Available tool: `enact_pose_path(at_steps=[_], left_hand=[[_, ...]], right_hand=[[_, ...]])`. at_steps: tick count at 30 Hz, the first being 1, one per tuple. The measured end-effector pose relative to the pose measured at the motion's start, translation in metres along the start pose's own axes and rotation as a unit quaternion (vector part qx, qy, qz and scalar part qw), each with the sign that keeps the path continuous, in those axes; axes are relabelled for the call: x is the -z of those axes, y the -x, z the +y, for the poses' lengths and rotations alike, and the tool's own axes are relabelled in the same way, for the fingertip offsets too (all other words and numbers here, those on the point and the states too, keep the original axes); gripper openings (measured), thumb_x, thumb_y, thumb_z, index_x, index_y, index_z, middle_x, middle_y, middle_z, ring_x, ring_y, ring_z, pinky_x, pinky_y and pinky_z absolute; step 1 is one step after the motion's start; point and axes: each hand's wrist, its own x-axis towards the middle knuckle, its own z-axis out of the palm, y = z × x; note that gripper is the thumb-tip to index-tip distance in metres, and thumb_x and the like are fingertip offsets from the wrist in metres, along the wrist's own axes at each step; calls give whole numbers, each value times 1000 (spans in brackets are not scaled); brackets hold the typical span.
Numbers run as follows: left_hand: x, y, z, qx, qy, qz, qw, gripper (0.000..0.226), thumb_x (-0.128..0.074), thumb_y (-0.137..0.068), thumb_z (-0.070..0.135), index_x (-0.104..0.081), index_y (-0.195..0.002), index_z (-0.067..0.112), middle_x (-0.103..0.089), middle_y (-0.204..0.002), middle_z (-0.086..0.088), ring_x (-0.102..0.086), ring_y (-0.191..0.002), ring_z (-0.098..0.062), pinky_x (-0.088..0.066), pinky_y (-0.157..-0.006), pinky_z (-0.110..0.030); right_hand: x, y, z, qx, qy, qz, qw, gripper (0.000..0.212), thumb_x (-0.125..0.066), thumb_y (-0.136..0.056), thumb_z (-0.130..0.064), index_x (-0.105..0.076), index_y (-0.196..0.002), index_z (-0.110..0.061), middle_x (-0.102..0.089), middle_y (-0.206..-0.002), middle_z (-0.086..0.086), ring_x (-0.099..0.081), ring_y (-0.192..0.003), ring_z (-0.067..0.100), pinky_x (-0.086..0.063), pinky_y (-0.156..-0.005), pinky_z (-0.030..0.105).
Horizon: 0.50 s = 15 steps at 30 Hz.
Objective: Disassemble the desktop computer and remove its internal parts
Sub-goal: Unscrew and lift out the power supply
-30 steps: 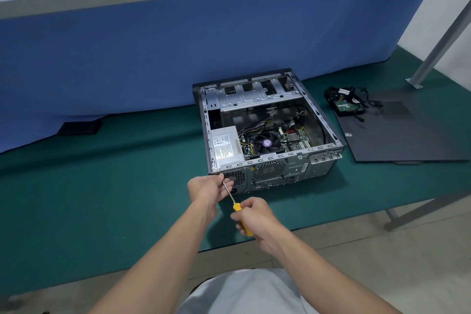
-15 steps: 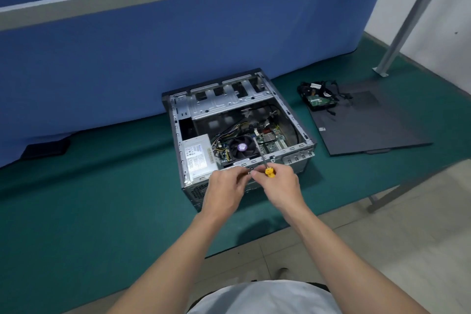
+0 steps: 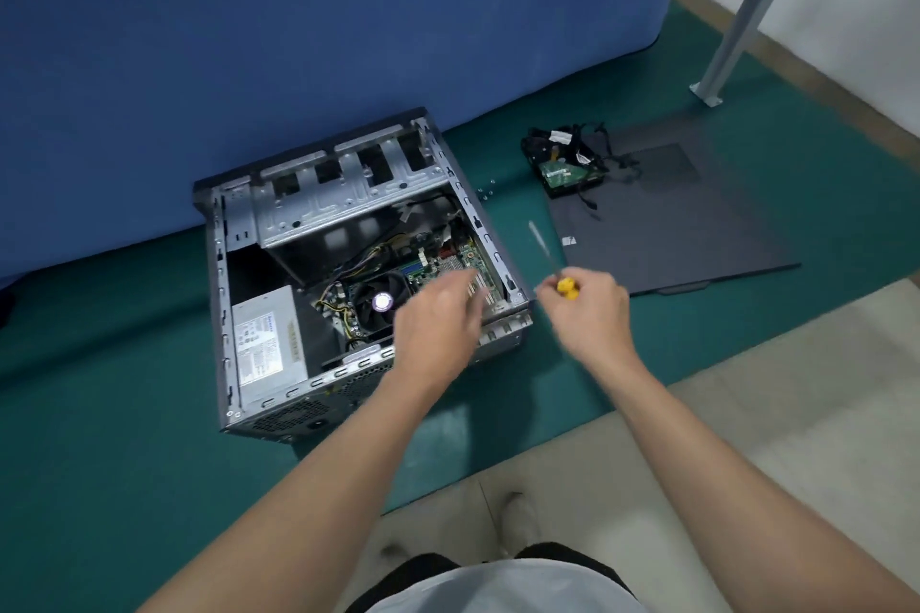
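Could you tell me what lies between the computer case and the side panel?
Head view: loose screws on the green mat, and the screwdriver gripped by the right hand.

Open computer case sits on the green surface, open side up, with the power supply at near left and the CPU fan and motherboard exposed. Left grip, motion-blurred with fingers loosely extended, hovers over the case's near right corner; right grip, just right of the case, holds a yellow-handled screwdriver with its shaft pointing away. Further right, a dark side panel lies flat with a hard drive and tangled black cables on its far corner; small screws lie between case and panel.
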Motion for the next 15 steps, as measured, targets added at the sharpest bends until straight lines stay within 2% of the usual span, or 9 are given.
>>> enact_pose_path(at_steps=[2, 5, 10, 13, 15], left_hand=[[-7, -12, -17, 87, -54, -15, 995, 36, -43, -101, 40, -64, -109, 11, -67, -87, -1, -60, -67, -14, -51, -56, -27], [-12, -13, -39, 174, -98, -53, 978, 53, -28, -101, 51, -63, -98, 12, -63, -72, -2, -62, -64, -23, -56, -61, -37], [-19, -20, -41, 228, -47, -117, 966, 55, -25, -97, 62, -52, -71, 22, -63, -68, -2, -62, -67, -28, -54, -70, -42], [-18, -23, -41, 242, -48, -147, 958, 59, -22, -97, 64, -47, -65, 21, -60, -67, -2, -61, -67, -29, -50, -68, -40], [-19, -23, -40, 249, -59, -161, 953, 59, -21, -96, 64, -47, -67, 21, -58, -67, -1, -59, -65, -29, -45, -64, -37]], right_hand=[[1, -39, 7, 13, 47, -8, 999, 23, -63, -84, -24, -59, -64, -14, -56, -58, 2, -51, -60, 26, -37, -53, 29], [-16, -94, 13, 33, 127, -38, 991, 14, -61, -84, -23, -67, -79, -12, -62, -76, 10, -57, -74, 32, -47, -65, 33], [-74, -171, 12, 79, 214, -85, 970, 9, -58, -83, -20, -62, -76, -15, -62, -86, 14, -60, -83, 36, -40, -66, 33], [-110, -204, 9, 93, 264, -100, 955, 17, -56, -84, -21, -66, -92, -11, -64, -101, 18, -62, -92, 39, -43, -70, 36], [-129, -220, 8, 87, 285, -101, 949, 24, -57, -83, -23, -67, -101, -10, -63, -108, 19, -61, -98, 40, -47, -76, 38]])
